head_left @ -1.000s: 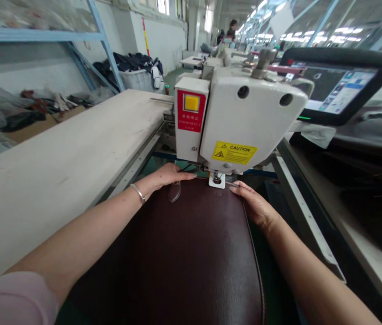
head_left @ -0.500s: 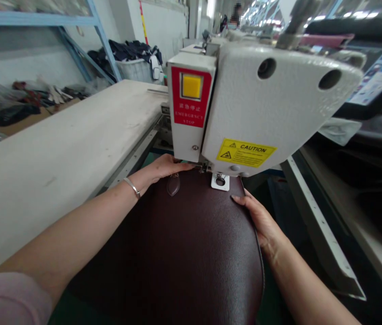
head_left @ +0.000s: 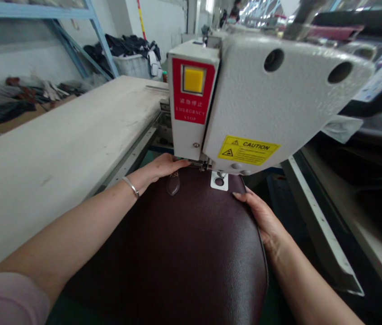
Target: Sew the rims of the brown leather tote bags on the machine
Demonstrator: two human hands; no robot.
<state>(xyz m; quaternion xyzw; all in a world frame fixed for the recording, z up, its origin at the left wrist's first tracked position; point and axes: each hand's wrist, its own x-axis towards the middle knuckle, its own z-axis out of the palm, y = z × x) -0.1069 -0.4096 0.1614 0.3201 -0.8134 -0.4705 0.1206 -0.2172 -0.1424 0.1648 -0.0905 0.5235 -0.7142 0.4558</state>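
A large dark brown leather panel (head_left: 191,234) with a piped right edge runs under the head of a sewing machine (head_left: 279,99). My left hand (head_left: 167,165) grips its far edge near the machine's base, thumb on top, other fingers hidden. Beside that thumb lies a leaf-shaped leather tab (head_left: 173,184) on the panel. My right hand (head_left: 258,207) holds the panel's right edge, thumb above and fingers underneath. Between the hands, a white presser plate (head_left: 215,182) with a round hole rests against the leather below the machine head.
A yellow emergency stop button (head_left: 193,80) is on the machine's front. A pale table (head_left: 58,135) extends at left, with a metal rail (head_left: 326,230) at right. Behind stand a bin of dark cloth (head_left: 132,65) and a blue shelf frame (head_left: 101,40). A screen (head_left: 380,76) is at far right.
The view has shifted slightly, so the machine looks a bit nearer. Both hands keep hold of the leather panel in nearly the same places; the presser plate stays over it.
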